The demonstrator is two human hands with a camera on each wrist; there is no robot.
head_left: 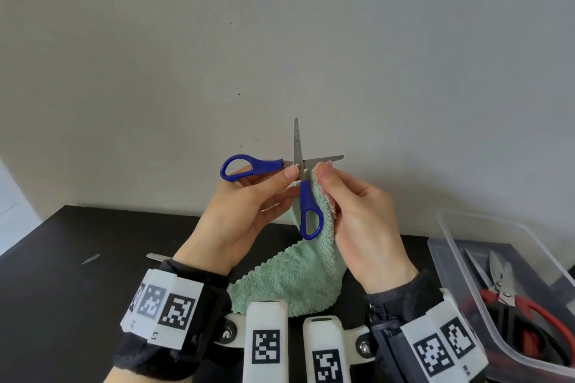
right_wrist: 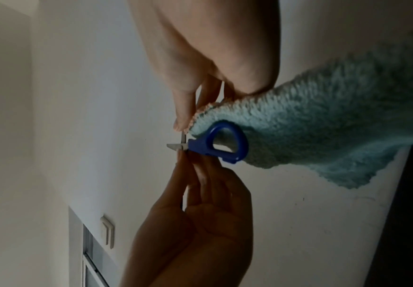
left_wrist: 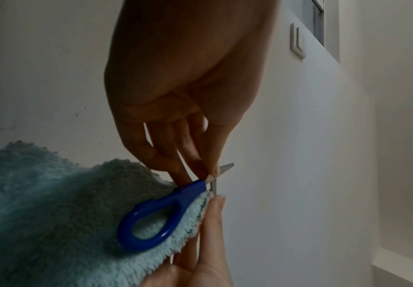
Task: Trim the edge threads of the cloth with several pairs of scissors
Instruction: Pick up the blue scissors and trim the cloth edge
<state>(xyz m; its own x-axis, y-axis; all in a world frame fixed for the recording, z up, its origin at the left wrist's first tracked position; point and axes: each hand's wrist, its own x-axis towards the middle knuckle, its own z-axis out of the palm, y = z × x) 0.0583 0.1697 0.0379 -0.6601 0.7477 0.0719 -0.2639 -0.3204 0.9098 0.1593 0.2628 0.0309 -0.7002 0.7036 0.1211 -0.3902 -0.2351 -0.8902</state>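
Observation:
My left hand pinches the blue-handled scissors at the pivot, raised above the black table. The blades stand wide open, one pointing up and one to the right. One handle loop points left and the other hangs down in front of the green terry cloth. My right hand pinches the cloth's top edge just right of the pivot, and the rest drapes down to the table. The left wrist view has the scissors lying against the cloth. In the right wrist view the scissors sit between both hands, beside the cloth.
A clear plastic box stands at the right table edge with red-handled scissors and other pairs inside. A metal tip pokes out behind my left wrist, and a small scrap lies to its left. A pale wall rises behind the table.

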